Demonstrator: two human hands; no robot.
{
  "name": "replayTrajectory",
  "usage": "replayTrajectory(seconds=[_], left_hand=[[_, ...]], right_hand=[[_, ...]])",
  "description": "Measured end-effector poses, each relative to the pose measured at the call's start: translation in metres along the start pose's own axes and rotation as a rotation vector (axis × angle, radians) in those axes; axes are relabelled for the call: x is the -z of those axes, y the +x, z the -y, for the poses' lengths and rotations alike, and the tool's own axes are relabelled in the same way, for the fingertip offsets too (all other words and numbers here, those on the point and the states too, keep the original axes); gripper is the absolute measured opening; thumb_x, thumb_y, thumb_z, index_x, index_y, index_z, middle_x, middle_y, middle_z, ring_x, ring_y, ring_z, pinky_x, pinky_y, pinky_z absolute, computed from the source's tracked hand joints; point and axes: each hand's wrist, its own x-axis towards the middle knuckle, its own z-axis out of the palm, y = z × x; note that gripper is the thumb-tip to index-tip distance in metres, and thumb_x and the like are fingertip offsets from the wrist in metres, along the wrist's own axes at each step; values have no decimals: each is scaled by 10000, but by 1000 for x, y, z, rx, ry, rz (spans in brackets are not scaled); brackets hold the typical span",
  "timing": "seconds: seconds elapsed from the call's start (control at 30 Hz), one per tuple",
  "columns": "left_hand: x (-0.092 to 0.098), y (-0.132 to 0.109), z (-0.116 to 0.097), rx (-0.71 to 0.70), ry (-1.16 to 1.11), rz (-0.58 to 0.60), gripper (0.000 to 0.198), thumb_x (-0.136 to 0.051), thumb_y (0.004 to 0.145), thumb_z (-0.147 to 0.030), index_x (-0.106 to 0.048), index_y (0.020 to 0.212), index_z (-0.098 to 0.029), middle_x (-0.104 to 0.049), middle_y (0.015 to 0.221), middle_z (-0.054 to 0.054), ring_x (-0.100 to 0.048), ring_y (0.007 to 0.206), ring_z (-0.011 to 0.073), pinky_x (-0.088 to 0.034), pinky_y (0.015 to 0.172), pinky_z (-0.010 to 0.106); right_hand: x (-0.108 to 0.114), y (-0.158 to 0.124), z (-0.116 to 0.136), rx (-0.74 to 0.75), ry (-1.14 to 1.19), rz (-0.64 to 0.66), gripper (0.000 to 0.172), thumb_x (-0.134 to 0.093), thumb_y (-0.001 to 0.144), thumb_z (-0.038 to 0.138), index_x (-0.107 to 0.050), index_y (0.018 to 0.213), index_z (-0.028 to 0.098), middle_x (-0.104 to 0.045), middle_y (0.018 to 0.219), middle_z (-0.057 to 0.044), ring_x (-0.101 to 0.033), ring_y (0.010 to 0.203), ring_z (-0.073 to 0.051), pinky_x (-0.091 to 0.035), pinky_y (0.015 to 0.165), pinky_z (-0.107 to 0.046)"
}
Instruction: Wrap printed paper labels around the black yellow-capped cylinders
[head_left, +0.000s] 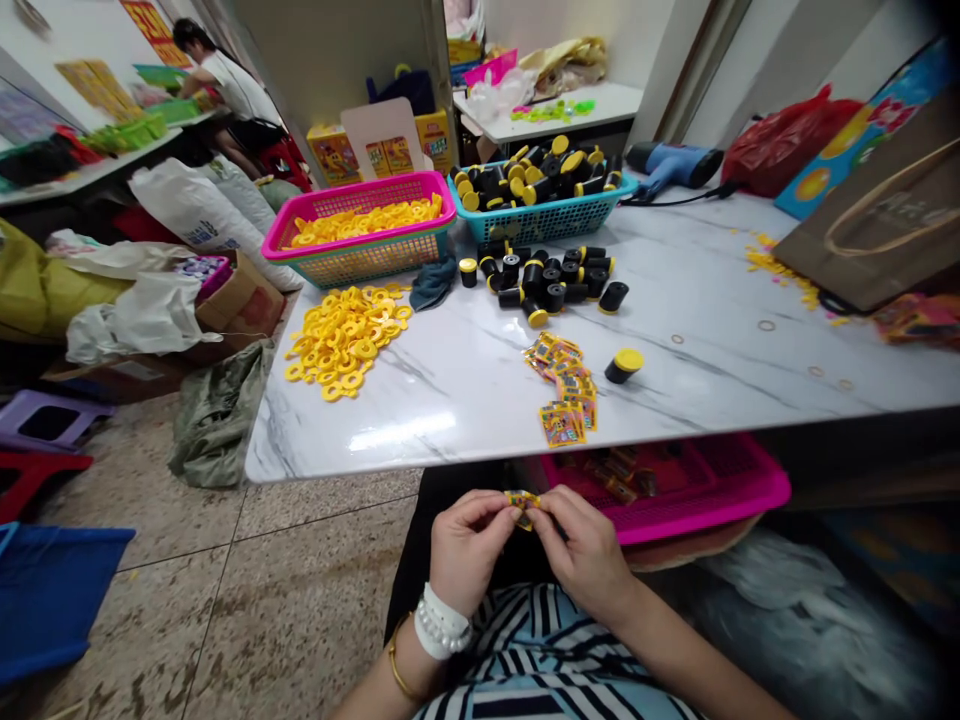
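Yellow printed label (pixel 523 503) pinched between left hand (pixel 465 548) and right hand (pixel 587 550)

One label in hand, above the lap, just off the tabletop (pixel 450 385) edge. Both hands narrow, thumbs and fingers on it. Likely light, thin, bendy (material unclear); hold opposite edges. Also: one label pile (pixel 566 390), overlapped, uncountable; one yellow-capped black canister (pixel 624 366) beside it; one yellow ring heap (pixel 346 340), uncountable.

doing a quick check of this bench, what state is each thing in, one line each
left hand: pinching the small packet
right hand: pinching its other side
small packet: held between both hands
table packets: overlapping in a strip
lone canister: upright, yellow end up
yellow rings: loosely heaped
pink basket: holding yellow pieces
blue basket: heaped above its rim
dark cloth: crumpled
pink tray: partly hidden under the table
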Motion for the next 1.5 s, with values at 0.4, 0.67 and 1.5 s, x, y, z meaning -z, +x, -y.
replayTrajectory(seconds=[0.4, 0.67, 1.5], left_hand=[[5, 9, -8, 526, -377, 224, 364, -850, 622, -366, -735, 816, -81, -633, 591, 37, -386, 370, 19, -148, 364, 162], [2, 16, -16, 708, -752, 252, 279, -858, 601, -191, -645, 744, -80, -599, 698, 13, -330, 457, -9, -88, 359, 109], [-16, 10, -12, 469, -550, 124, 373, -820, 700, -389, -687, 869, -85, -481, 574, -40, -352, 454, 8, -161, 372, 116]], right_hand=[[129, 120, -30, 152, -576, -163, 378, -628, 868, 317, -631, 1237, 234, -580, 1332, -121, -534, 1216, -346, -438, 1011, -548], [116, 70, -26, -252, 200, -173, 367, -701, 832, 361, -668, 1177, 239, -737, 1026, -60, -711, 849, -220, -586, 809, -395], [58, 9, 7, -186, 216, 148, 300, -709, 850, 286, -615, 1133, 252, -723, 1098, -46, -719, 926, -186, -601, 827, -300]])
